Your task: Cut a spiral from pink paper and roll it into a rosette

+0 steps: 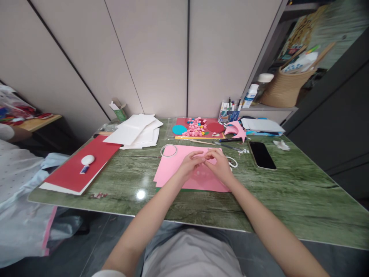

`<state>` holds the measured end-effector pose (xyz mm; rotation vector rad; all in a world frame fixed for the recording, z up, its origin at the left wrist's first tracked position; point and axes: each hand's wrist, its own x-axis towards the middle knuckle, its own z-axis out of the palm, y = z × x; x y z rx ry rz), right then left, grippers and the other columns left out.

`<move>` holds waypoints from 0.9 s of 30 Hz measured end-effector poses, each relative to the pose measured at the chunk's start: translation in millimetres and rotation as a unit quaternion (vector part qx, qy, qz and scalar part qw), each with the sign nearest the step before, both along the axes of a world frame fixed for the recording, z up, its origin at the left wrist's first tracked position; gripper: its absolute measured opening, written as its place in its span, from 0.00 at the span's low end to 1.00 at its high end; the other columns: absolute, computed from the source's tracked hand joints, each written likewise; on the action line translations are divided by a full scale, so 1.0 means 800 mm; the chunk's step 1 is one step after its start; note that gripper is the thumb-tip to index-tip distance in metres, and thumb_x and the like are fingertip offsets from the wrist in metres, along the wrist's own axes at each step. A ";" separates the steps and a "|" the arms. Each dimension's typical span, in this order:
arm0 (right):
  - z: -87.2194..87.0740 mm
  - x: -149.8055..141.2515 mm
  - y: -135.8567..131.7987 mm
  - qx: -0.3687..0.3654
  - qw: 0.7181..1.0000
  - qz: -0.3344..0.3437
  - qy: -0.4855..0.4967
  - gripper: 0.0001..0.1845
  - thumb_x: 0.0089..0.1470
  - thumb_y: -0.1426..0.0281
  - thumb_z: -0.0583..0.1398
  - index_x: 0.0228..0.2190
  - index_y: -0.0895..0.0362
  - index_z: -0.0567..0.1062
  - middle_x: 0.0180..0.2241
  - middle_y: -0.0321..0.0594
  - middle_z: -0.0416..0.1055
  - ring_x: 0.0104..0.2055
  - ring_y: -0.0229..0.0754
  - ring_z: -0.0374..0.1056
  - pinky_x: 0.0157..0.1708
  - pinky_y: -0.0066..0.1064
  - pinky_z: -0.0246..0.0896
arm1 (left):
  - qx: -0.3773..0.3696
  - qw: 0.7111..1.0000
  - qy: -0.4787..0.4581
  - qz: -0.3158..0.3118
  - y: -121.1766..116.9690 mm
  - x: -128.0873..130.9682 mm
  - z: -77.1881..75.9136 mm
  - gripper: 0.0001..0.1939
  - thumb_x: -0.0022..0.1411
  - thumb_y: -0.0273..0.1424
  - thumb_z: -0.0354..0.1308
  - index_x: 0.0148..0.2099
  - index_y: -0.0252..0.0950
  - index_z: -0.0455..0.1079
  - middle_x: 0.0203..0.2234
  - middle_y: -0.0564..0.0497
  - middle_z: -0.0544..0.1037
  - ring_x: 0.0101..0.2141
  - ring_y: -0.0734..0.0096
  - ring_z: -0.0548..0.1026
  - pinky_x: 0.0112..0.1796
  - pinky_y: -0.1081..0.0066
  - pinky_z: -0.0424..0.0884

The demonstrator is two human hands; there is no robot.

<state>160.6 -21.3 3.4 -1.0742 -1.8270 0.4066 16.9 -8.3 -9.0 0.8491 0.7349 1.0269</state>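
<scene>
My left hand [190,164] and my right hand [218,164] meet at the fingertips above a stack of pink paper sheets [168,169]. Both are closed in a pinch; whatever lies between the fingers is too small or hidden to name. A clear ring, perhaps a tape roll [168,150], rests on the stack's far left corner. White scissor handles [233,162] show beside my right hand. Beyond my hands, a pile of small pink folded pieces [193,129], with a few yellow, blue and dark red ones, lies on a red sheet between a blue circle [179,129] and a red circle [215,127].
A black phone [262,155] lies to the right, near a crumpled tissue [281,145]. Pens [230,140] and a pink cut-out [235,130] sit at the back. White papers [135,130] and a red board [86,165] occupy the left. Another person's sleeve [17,173] shows at far left.
</scene>
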 end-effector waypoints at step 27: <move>0.003 -0.001 -0.001 -0.003 1.000 0.010 0.018 0.05 0.43 0.77 0.59 0.22 0.56 0.67 0.29 0.37 0.63 0.34 0.39 0.60 0.33 0.31 0.57 | 0.041 0.998 0.027 -0.051 -0.001 -0.002 0.002 0.23 0.41 0.28 0.64 0.43 0.34 0.67 0.29 0.49 0.75 0.26 0.78 0.69 0.28 0.76 0.59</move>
